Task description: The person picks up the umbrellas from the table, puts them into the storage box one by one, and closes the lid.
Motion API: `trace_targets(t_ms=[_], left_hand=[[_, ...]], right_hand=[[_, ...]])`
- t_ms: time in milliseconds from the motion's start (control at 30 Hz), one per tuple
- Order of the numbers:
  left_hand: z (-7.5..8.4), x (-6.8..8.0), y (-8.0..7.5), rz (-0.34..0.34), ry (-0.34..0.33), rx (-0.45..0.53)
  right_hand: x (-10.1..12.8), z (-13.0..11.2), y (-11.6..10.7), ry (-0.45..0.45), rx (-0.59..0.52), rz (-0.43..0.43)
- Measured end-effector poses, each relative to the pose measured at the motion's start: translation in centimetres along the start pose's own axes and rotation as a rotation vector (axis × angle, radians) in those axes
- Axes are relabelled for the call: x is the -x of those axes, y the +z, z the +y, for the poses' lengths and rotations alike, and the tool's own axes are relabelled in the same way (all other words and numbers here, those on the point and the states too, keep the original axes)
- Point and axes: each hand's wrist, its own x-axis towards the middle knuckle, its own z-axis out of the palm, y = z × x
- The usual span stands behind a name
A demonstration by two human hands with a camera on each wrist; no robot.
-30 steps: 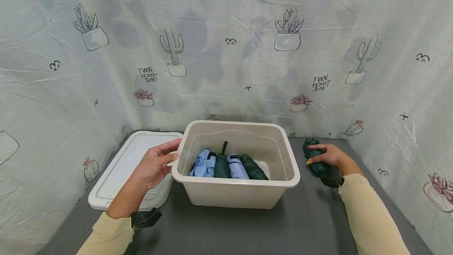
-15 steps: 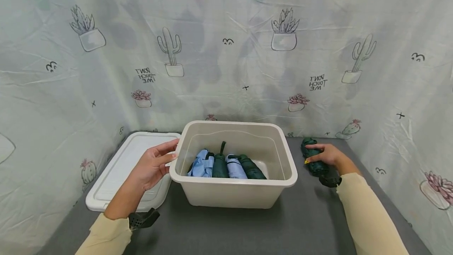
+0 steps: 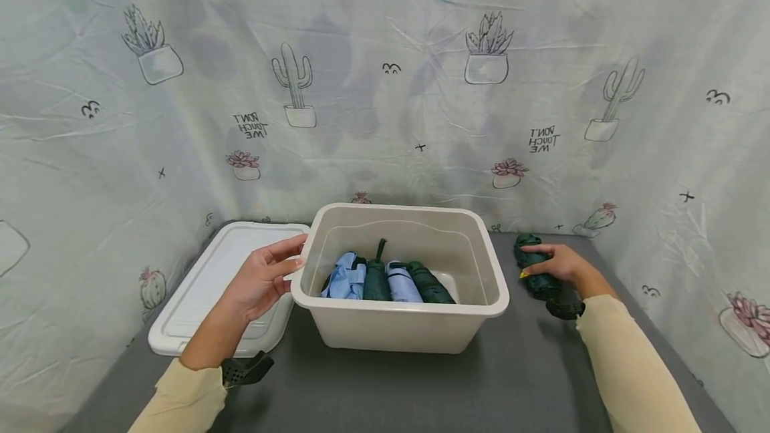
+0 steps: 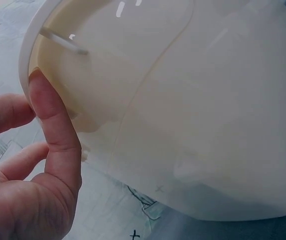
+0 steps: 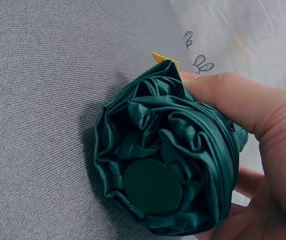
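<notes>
Roll of dark green fabric is seen at the right of the bin, near its right wall but apart from it, apparently rested on the worktop. Its long axis is directed from near to far, with the far end tipped slightly leftward; a similar lie is shown by the four bundles grouped toward the bin's left, though the rightmost is slanted more. The roll is gripped from its right side by the right hand, much the nearer one; the grip is spread to the roll's thickness, with the thumb beside the yellow tab. The round end is turned toward the wrist. By the left hand, the bin's left rim is pinched, thumb inside and fingers outside, above the lid. The deciding relation is judged to be sideways: roll and bundles are separated by the bin's right wall, whose rim is set higher than the roll.
</notes>
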Motion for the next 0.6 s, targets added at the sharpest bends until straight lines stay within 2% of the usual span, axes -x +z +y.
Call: trace_targets(t_ms=[433,600], left_hand=[[-0.17,-0.19,-0.14,0.007,0.000,-0.012],[-0.27,-0.13,-0.14,0.027,-0.012,-0.028]], right_hand=[[-0.29,0.23,-0.05,-0.023,0.028,0.011],[-0.41,0.24,-0.11,-0.012,0.000,0.000]])
